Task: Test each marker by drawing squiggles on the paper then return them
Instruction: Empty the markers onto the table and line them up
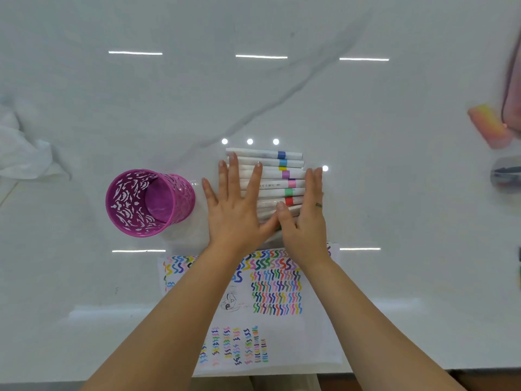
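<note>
Paper (282, 334) at 6 o'clock on the counter (394, 193), covered in coloured squiggles. Both forearms cross it. Left hand (235, 210) flat, fingers spread, pressing the left ends of the markers (270, 176). Right hand (306, 210) flat too, on their right ends; neither grasps anything. Markers lie in a side-by-side row just beyond the paper. Cup (149, 203) upright at 9 o'clock of them.

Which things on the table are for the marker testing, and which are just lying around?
For the job:
- markers, lying in a row under both hands
- paper, covered in squiggles
- purple cup, empty
- left hand, right hand, flat on the markers

Just lying about:
- white cloth, far left
- orange-yellow block, far right
- pink pouch, at the right edge
</note>
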